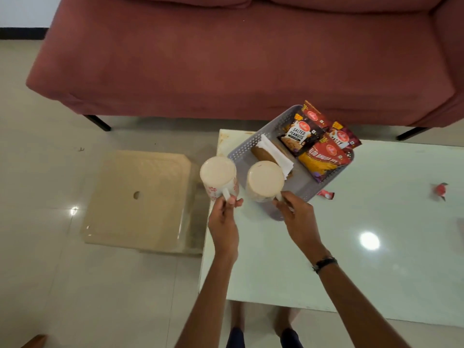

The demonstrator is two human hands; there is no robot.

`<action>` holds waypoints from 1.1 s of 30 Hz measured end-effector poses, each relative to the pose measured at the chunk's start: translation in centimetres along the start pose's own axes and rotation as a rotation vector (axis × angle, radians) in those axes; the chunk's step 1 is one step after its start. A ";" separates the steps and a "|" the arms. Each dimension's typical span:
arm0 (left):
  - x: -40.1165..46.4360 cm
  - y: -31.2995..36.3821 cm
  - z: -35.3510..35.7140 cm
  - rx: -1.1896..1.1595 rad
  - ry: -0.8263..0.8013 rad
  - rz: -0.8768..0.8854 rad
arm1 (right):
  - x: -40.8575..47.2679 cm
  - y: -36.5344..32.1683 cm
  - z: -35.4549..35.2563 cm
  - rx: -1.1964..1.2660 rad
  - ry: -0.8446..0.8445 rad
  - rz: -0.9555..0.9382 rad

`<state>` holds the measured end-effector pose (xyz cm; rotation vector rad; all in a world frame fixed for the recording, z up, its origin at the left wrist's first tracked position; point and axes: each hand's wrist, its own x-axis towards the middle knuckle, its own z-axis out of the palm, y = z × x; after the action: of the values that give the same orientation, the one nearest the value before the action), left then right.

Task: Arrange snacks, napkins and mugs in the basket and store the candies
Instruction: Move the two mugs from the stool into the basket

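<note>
A grey perforated basket (253,143) sits at the far left of the white table (351,247). Several snack packets (324,156) lie in its right half, with white napkins (273,151) beside them. My left hand (223,222) grips the handle of a white mug with red flowers (218,178), held just left of the basket over the table's edge. My right hand (297,217) grips the handle of a second white mug (265,182) over the basket's near end. Two red candies lie on the table, one (325,195) by the basket and one (440,190) far right.
A pink sofa (238,59) runs along the far side of the table. A low beige stool (140,199) stands on the tiled floor left of the table. My feet show under the table's near edge.
</note>
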<state>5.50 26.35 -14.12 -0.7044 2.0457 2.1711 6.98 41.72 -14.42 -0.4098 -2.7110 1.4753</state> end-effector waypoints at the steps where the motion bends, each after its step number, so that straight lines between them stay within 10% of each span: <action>1: 0.0 -0.2 1.2 0.017 -0.021 0.006 | 0.1 0.9 -0.9 -0.011 0.006 0.007; 33: 7.1 -5.8 12.4 0.339 0.162 -0.080 | 7.5 8.9 -2.3 -0.254 -0.445 -0.009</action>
<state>-2.12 37.10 -22.13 -0.9206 2.3373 1.7127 1.97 50.02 -21.30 -0.0754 -3.2563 1.3593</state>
